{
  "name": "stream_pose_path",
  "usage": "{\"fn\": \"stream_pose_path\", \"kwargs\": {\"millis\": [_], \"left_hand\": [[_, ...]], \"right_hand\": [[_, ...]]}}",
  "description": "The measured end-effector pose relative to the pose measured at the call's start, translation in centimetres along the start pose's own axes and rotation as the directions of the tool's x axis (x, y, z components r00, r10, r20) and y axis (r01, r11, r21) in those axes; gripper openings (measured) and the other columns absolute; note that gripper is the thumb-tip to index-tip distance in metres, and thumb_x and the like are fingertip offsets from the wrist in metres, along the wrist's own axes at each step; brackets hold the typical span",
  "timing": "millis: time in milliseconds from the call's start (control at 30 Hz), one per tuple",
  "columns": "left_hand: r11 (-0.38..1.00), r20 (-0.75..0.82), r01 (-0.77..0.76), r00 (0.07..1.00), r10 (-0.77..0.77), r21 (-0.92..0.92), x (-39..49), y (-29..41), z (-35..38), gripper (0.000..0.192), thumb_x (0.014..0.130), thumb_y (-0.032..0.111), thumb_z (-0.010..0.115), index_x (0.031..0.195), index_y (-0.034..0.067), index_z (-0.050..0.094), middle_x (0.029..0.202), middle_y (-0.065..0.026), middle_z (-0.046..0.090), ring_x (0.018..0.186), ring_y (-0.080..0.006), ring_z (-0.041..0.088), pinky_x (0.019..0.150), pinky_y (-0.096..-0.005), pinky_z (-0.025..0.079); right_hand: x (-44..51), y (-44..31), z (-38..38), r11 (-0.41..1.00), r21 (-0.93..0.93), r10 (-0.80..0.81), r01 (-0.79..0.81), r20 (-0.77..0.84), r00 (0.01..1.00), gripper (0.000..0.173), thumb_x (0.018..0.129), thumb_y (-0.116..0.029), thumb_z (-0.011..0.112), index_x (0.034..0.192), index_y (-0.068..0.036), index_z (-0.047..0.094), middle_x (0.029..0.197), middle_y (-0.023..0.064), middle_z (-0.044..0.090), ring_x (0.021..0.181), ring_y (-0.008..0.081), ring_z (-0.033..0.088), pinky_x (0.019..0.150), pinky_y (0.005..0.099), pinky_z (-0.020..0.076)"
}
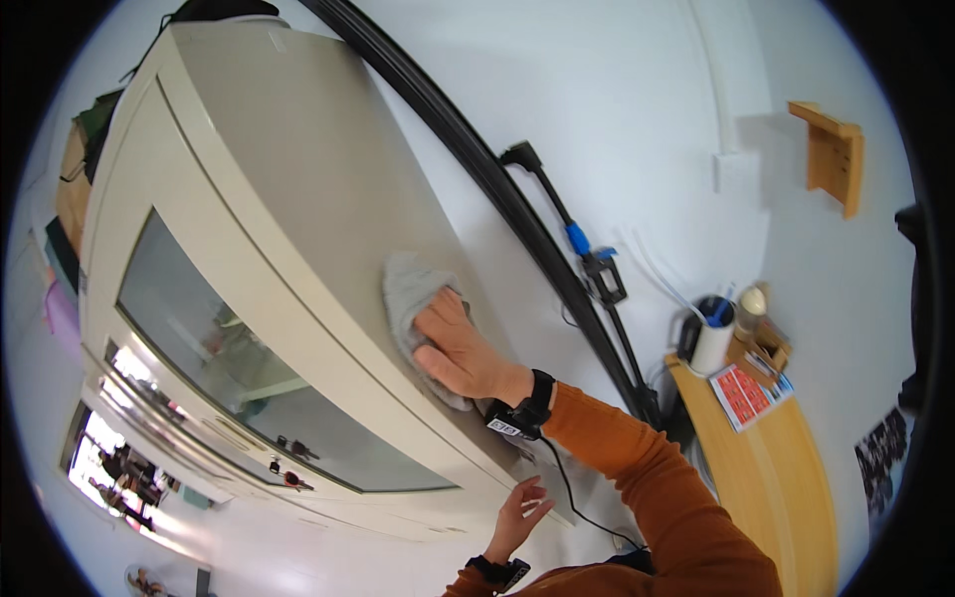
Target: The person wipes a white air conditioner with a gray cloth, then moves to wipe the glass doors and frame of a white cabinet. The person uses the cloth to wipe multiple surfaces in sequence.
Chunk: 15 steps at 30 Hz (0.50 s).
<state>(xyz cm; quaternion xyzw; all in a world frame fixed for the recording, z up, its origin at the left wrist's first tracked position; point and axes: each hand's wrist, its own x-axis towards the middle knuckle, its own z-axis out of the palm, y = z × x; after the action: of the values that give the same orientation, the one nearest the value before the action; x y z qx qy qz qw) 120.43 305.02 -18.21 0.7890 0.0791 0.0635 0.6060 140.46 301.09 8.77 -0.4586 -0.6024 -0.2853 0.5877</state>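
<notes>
A grey fluffy cloth [405,287] lies flat against the beige side panel [298,142] of a tall cabinet. My right hand [459,351] presses on it with fingers bent over the fabric; part of the cloth is hidden beneath the palm. Lower down, my left hand [520,511] hangs beside the cabinet's front edge, fingers apart and holding nothing. Whether it touches the edge I cannot tell. The cabinet front has a glass pane [201,328], and keys [296,481] hang from its locks. Both wrists wear black straps with small devices.
A long black bar [477,168] runs between cabinet and white wall, with a jointed black arm [552,194] attached. On the right, a wooden desk [783,477] holds a white pitcher [712,347] and printed sheet [746,395]. A wooden shelf [832,160] juts from the wall.
</notes>
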Motion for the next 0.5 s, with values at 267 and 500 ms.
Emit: {"fn": "stream_pose_path", "kwargs": {"millis": [267, 500], "left_hand": [[0.999, -0.336, -0.020, 0.941, 0.033, 0.041, 0.0, 1.2, 0.4, 0.027, 0.095, 0.014, 0.070, 0.119, 0.004, 0.066, 0.098, -0.0088, 0.072, 0.090, -0.0148, 0.068, 0.077, -0.0306, 0.055], [0.988, -0.634, 0.060, 0.772, 0.047, 0.145, -1.3, 1.4, 0.3, 0.020, 0.093, 0.015, 0.072, 0.110, 0.005, 0.071, 0.096, -0.0067, 0.073, 0.088, -0.0144, 0.068, 0.075, -0.0284, 0.055]], "right_hand": [[12.5, 1.9, -0.9, 0.867, 0.003, -0.499, 0.499, 0.011, 0.867, 0.036, 0.092, -0.035, 0.057, 0.115, -0.007, 0.058, 0.125, 0.0202, 0.049, 0.123, 0.0423, 0.042, 0.107, 0.0563, 0.0250], [26.5, 10.6, -1.2, 0.881, -0.141, -0.472, 0.452, -0.323, 0.820, 0.041, 0.098, -0.033, 0.053, 0.121, 0.001, 0.055, 0.114, 0.0205, 0.056, 0.110, 0.0383, 0.052, 0.096, 0.0467, 0.0389]]}}
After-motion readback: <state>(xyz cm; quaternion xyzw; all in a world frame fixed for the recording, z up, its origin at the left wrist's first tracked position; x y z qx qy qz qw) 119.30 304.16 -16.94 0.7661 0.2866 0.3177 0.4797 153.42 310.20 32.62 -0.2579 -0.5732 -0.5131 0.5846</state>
